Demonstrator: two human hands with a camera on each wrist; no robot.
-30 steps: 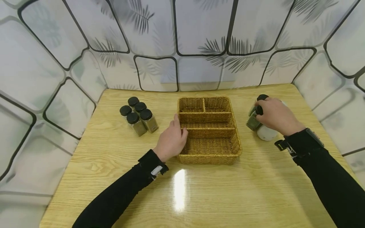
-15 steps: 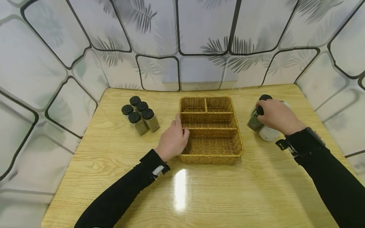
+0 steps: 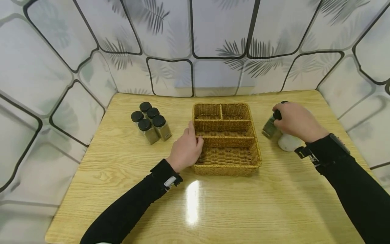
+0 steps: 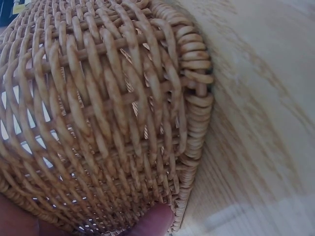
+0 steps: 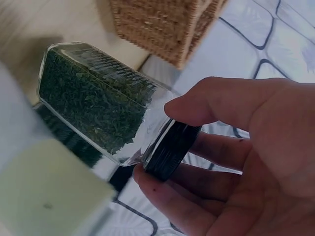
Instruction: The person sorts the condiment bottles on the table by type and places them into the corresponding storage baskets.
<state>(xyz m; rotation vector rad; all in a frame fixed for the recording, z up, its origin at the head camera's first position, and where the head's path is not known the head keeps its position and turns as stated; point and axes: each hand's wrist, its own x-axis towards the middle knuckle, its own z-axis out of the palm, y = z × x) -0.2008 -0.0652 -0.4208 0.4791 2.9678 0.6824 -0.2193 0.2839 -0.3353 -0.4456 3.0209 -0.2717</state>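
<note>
Seen from my remote station, the person's right hand (image 3: pixel 297 122) occupies the right part of the head view, its thumb and fingers gripping the black ribbed screw lid (image 5: pixel 170 147) of a clear glass jar with dark green dried flakes (image 5: pixel 98 98). I note that this jar tilts, its base toward the lower left in the head view; whether it touches the worktop (image 3: pixel 225 210) I cannot tell. Just below the same hand sits a rounded white object (image 3: pixel 288 142), partly hidden. In the right wrist view I find a second dark-filled jar (image 5: pixel 74 140) behind the held one. At the centre of the head view stands a rectangular golden-brown woven basket (image 3: pixel 226 166), divided into two small compartments at its upper end, a wide middle one and a larger lower one. The left hand (image 3: pixel 184 149) grips its left wall, thumb over the rim; in the left wrist view I see a fingertip on the wicker at the bottom edge. Left of centre, five clear jars with black lids (image 3: pixel 163 130) stand upright, clustered together. A white sheet patterned with dark outlines and grey leaves (image 3: pixel 219 40) hangs along the top.
</note>
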